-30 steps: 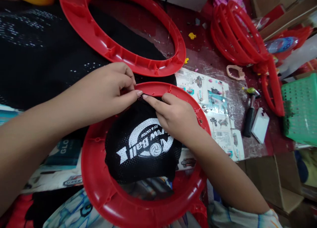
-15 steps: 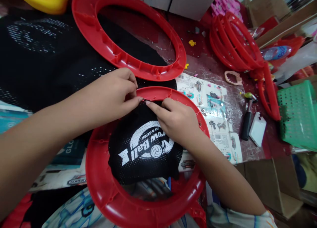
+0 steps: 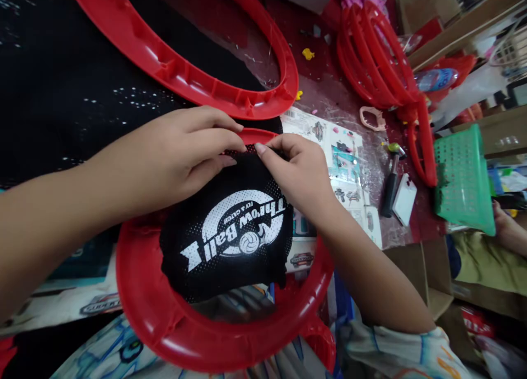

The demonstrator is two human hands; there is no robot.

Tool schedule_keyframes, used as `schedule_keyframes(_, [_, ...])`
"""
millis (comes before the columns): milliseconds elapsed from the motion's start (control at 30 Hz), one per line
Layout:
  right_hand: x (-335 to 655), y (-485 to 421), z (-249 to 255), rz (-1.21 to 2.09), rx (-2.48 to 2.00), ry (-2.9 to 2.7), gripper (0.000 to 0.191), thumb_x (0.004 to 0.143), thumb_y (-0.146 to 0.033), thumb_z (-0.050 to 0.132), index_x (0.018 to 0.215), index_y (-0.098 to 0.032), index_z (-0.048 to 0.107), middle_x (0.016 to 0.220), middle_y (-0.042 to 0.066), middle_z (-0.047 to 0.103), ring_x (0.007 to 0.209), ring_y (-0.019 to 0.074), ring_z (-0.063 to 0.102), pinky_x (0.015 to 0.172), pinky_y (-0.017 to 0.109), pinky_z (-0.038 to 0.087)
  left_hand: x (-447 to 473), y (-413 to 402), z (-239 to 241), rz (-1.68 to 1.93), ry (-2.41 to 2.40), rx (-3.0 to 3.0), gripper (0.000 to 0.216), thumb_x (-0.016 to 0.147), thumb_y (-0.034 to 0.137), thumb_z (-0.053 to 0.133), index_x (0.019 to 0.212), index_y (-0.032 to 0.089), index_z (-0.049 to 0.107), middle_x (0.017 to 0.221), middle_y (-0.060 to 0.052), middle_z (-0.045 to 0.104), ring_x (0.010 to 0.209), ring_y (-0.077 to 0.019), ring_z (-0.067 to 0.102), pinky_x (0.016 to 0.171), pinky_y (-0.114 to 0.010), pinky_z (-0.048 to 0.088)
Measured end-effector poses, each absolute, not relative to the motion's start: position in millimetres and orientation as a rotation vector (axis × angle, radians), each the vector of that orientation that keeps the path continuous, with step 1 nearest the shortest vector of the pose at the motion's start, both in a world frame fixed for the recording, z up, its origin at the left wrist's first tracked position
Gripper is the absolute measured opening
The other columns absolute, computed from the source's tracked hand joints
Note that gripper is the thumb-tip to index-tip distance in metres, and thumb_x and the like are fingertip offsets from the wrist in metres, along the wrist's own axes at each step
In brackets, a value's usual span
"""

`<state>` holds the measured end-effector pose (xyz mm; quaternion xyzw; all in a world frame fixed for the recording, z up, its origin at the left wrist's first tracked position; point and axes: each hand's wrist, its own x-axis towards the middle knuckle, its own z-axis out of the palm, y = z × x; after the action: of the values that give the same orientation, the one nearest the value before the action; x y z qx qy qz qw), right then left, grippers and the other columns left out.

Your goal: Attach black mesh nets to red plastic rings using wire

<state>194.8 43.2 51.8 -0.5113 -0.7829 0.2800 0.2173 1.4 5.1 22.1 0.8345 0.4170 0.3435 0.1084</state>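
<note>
A black mesh fabric piece (image 3: 230,277) with white "Throw Ball" lettering hangs across the opening of a red plastic ring (image 3: 214,346). The ring lies tilted over my lap, its far side partly covered by my hands and the mesh. At the ring's far rim my left hand (image 3: 177,154) holds the mesh edge, fingers bent over it. Close beside it my right hand (image 3: 300,173) pinches the same edge between thumb and index finger. The fingertips of the two hands nearly meet. What lies beneath them is hidden.
Another red ring (image 3: 189,85) lies beyond on black fabric (image 3: 49,93). To the right are stacked red frames (image 3: 370,55), a black-handled tool (image 3: 390,192), a white phone (image 3: 404,199) and a green basket (image 3: 457,176). A co-worker's hand (image 3: 506,225) is beside the basket.
The mesh edge has been drawn up over the ring's far rim. My left hand's fingers have spread somewhat. The view has shifted, and a co-worker's hand now shows at the right.
</note>
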Motion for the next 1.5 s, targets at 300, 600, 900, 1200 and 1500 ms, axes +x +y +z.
schedule_keyframes(300, [187,48,57,0.537,-1.493,-2.326,0.023,0.081,-0.029,0.059,0.061,-0.016,0.058,0.06,-0.004,0.056,0.057,0.0086,0.045,0.056,0.024,0.028,2,8,13,1.096,1.243,2.578,0.031,0.096,0.026,0.038,0.102,0.013,0.065,0.095,-0.007,0.061,0.087,-0.0216,0.063,0.071,-0.042,0.056])
schedule_keyframes(600, [184,46,63,0.398,-1.583,-2.454,0.025,0.084,-0.032,0.057,0.065,-0.017,0.061,0.06,-0.001,0.057,0.055,0.0107,0.045,0.055,0.026,0.027,6,8,15,0.878,1.339,2.475,0.04,0.097,0.027,0.032,0.101,0.01,0.068,0.099,-0.016,0.062,0.094,-0.0261,0.059,0.083,-0.046,0.051])
schedule_keyframes(900, [177,47,65,0.106,-1.652,-2.605,0.025,0.087,-0.036,0.055,0.077,-0.016,0.066,0.068,0.006,0.064,0.063,0.0185,0.054,0.058,0.029,0.029,9,6,11,0.719,1.432,2.454,0.044,0.096,0.031,0.025,0.111,0.015,0.064,0.114,-0.015,0.057,0.108,-0.0306,0.055,0.093,-0.051,0.046])
schedule_keyframes(1200, [174,42,64,-0.018,-1.569,-2.707,0.024,0.089,-0.028,0.048,0.085,-0.014,0.067,0.078,0.009,0.069,0.068,0.0202,0.058,0.059,0.03,0.029,7,8,4,0.683,1.4,2.47,0.037,0.094,0.027,0.03,0.109,0.017,0.062,0.117,-0.014,0.057,0.11,-0.0311,0.054,0.092,-0.05,0.047])
schedule_keyframes(1500, [174,45,68,0.194,-1.608,-2.632,0.022,0.086,-0.029,0.052,0.076,-0.016,0.065,0.07,0.006,0.066,0.063,0.0169,0.055,0.056,0.028,0.028,10,6,1,0.763,1.439,2.339,0.042,0.096,0.034,0.03,0.116,0.017,0.063,0.117,-0.017,0.057,0.111,-0.0334,0.053,0.092,-0.055,0.044])
